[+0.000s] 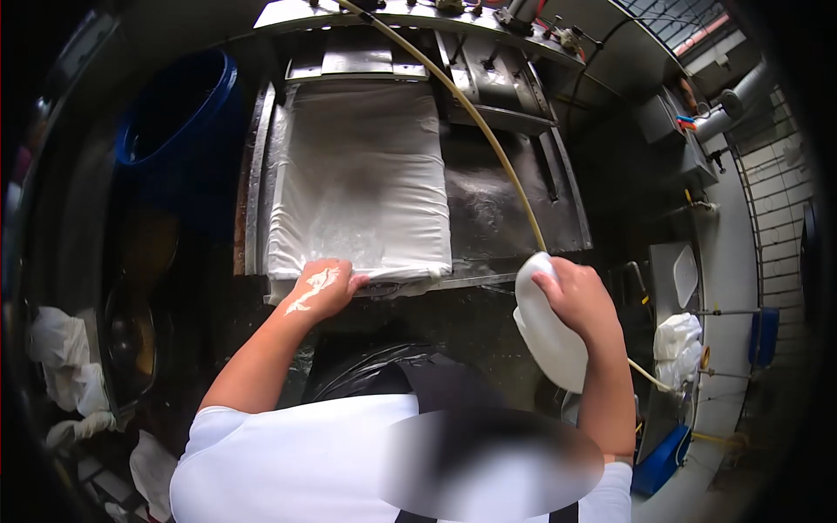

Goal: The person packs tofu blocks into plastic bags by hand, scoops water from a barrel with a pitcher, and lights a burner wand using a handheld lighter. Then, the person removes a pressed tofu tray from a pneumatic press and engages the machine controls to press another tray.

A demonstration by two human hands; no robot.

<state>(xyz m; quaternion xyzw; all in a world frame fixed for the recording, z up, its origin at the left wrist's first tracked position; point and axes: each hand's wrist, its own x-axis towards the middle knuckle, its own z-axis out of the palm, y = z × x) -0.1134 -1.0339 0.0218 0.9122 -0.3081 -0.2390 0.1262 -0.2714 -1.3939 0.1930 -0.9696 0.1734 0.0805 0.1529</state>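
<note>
My left hand, with a pale smear across its back, is closed on the near edge of a white cloth. That wet, wrinkled cloth covers a rectangular tray on the metal worktop. Off to the right, my right hand grips the rim of a white plastic container, which hangs tilted beside the worktop's front edge. A yellowish hose runs from the top down to the container's upper edge. Whether the hose's end is inside the container cannot be made out.
A blue barrel stands at the upper left. White cloth bundles lie at the far left, and white bags at the right. A blue bin is at the lower right. Valves line the back ledge.
</note>
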